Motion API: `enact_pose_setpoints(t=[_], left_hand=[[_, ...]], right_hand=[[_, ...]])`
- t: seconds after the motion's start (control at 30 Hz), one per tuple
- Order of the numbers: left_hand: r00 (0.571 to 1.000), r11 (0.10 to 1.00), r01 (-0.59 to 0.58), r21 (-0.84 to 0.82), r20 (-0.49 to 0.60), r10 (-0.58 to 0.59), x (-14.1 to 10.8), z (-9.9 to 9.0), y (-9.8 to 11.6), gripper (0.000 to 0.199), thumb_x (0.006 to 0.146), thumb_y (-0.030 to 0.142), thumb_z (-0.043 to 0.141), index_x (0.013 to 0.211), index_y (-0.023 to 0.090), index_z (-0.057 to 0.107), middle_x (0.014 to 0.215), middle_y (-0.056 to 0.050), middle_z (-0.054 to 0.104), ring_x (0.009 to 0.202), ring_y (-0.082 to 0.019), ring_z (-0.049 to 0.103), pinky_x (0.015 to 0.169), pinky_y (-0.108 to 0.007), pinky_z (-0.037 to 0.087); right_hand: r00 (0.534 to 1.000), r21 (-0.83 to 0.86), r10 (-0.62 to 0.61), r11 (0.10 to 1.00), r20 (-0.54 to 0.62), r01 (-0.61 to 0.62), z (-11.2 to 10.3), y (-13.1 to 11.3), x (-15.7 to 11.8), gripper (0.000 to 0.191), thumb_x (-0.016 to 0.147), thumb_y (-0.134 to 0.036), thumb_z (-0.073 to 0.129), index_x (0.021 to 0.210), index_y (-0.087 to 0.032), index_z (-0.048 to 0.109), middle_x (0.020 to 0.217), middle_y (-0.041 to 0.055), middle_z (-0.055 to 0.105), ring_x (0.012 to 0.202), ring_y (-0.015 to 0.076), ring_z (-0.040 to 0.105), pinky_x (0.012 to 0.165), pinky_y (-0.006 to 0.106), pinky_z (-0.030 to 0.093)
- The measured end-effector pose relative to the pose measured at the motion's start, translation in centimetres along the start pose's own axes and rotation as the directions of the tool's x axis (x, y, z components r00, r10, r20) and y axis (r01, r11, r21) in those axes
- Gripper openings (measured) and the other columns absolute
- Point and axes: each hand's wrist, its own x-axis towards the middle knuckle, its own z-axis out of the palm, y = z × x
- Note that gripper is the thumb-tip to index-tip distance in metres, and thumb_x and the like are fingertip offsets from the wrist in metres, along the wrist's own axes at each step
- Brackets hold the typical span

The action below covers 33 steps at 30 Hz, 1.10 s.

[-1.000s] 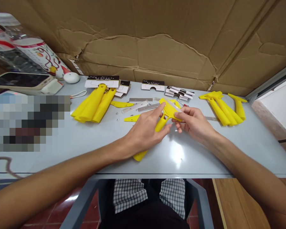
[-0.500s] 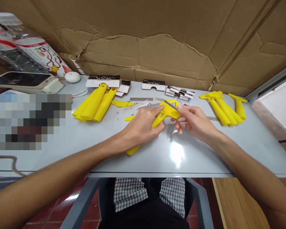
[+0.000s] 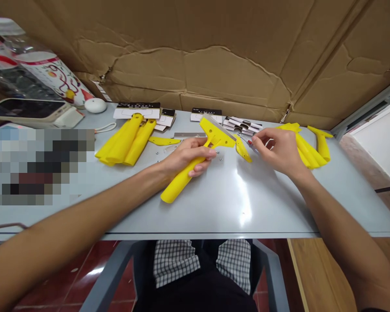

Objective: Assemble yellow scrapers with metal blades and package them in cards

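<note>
My left hand (image 3: 195, 158) is wrapped around the handle of a yellow scraper (image 3: 178, 184), whose wide head points away and to the right. A metal blade (image 3: 219, 125) lies along the head's far edge. To the right, my right hand (image 3: 277, 149) has its thumb and fingers pinched at the end of a thin screwdriver with a red part (image 3: 246, 139). Between the scraper head and that hand lies a yellow cover strip (image 3: 243, 149). Several small nuts (image 3: 221, 159) are on the table near my left hand. Another yellow strip (image 3: 164, 141) lies behind it.
Yellow scraper handles lie at left (image 3: 125, 141) and right (image 3: 307, 149). Black-and-white cards (image 3: 206, 115) line the back by a cardboard wall (image 3: 188, 69). Bottles (image 3: 48, 71), a phone (image 3: 29, 108) and a white rounded object (image 3: 95, 105) stand at left.
My right hand has left the scraper head and moved right to the screwdriver. My left hand now grips the handle, and the scraper has turned and lifted, uncovering the nuts.
</note>
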Motion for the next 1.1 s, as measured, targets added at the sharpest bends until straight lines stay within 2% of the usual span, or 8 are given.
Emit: enact_pose_setpoints(t=[0.1,0.3,0.43,0.7,0.8,0.9,1.0,1.1], left_hand=[[0.998,1.000,0.003,0.015,0.062,-0.004,-0.2,-0.2,-0.2,0.026,0.083,0.028,0.080,0.072,0.019,0.059,0.044,0.004,0.052,0.028,-0.007,0.036,0.029,-0.016,0.031],[0.982,1.000,0.017,0.010,0.186,-0.018,0.0,-0.8,-0.9,0.025,0.083,0.030,0.079,0.072,0.020,0.059,0.044,0.004,0.052,0.027,-0.008,0.037,0.028,-0.018,0.033],[0.978,1.000,0.018,-0.006,0.208,-0.016,0.2,-0.6,-1.1,0.024,0.082,0.029,0.078,0.069,0.019,0.060,0.043,0.005,0.050,0.026,-0.008,0.036,0.027,-0.018,0.033],[0.975,1.000,0.006,-0.014,0.222,-0.002,0.0,-0.5,-1.2,0.022,0.083,0.027,0.077,0.070,0.020,0.061,0.043,0.005,0.051,0.027,-0.008,0.036,0.027,-0.017,0.033],[0.978,1.000,0.004,-0.010,0.206,-0.002,-0.1,-0.3,-1.2,0.023,0.081,0.028,0.077,0.069,0.020,0.059,0.042,0.005,0.050,0.025,-0.008,0.036,0.027,-0.017,0.032],[0.987,1.000,-0.013,-0.022,0.160,0.016,-0.2,0.2,-1.0,0.021,0.078,0.026,0.078,0.069,0.020,0.060,0.044,0.006,0.052,0.025,-0.008,0.036,0.026,-0.018,0.032],[0.992,0.999,-0.031,-0.035,0.125,0.035,-0.3,0.6,-0.9,0.020,0.076,0.024,0.080,0.071,0.019,0.061,0.048,0.005,0.055,0.027,-0.007,0.037,0.027,-0.017,0.032],[0.992,0.999,-0.035,-0.032,0.118,0.039,-0.4,0.6,-0.6,0.022,0.076,0.025,0.080,0.069,0.019,0.061,0.048,0.005,0.054,0.027,-0.007,0.037,0.026,-0.017,0.032]], right_hand=[[0.994,-0.002,-0.069,0.998,0.081,0.069,0.7,0.0,-0.3,0.017,0.090,-0.020,0.064,0.076,-0.021,0.073,0.076,0.0023,0.077,0.063,0.0162,0.063,0.065,0.033,0.050],[0.953,-0.073,-0.199,0.973,0.230,0.221,3.5,0.3,-1.4,0.014,0.095,-0.020,0.065,0.085,-0.020,0.074,0.083,0.0070,0.073,0.081,0.0227,0.062,0.077,0.037,0.047],[0.927,-0.131,-0.243,0.948,0.286,0.290,4.5,0.3,-2.0,0.017,0.099,-0.018,0.063,0.085,-0.019,0.073,0.089,0.0093,0.068,0.086,0.0243,0.057,0.079,0.039,0.044],[0.929,-0.196,-0.196,0.944,0.313,0.265,5.0,0.3,-1.9,0.023,0.101,-0.016,0.059,0.083,-0.018,0.073,0.090,0.0104,0.066,0.088,0.0257,0.057,0.079,0.040,0.044],[0.919,-0.195,-0.173,0.947,0.354,0.254,5.6,-0.4,-1.8,0.023,0.104,-0.019,0.056,0.097,-0.017,0.078,0.101,0.0133,0.072,0.095,0.0288,0.061,0.085,0.044,0.047],[0.901,-0.146,-0.174,0.957,0.396,0.250,6.0,-1.2,-1.6,0.026,0.105,-0.019,0.056,0.115,-0.021,0.080,0.119,0.0133,0.075,0.107,0.0308,0.063,0.091,0.046,0.048],[0.896,-0.145,-0.164,0.959,0.413,0.242,6.0,-1.5,-1.2,0.030,0.105,-0.019,0.054,0.117,-0.025,0.081,0.126,0.0121,0.074,0.113,0.0319,0.063,0.091,0.045,0.048],[0.893,-0.184,-0.147,0.952,0.425,0.244,6.1,-1.3,-0.9,0.037,0.105,-0.016,0.049,0.121,-0.023,0.081,0.126,0.0147,0.073,0.112,0.0327,0.063,0.090,0.046,0.046]])
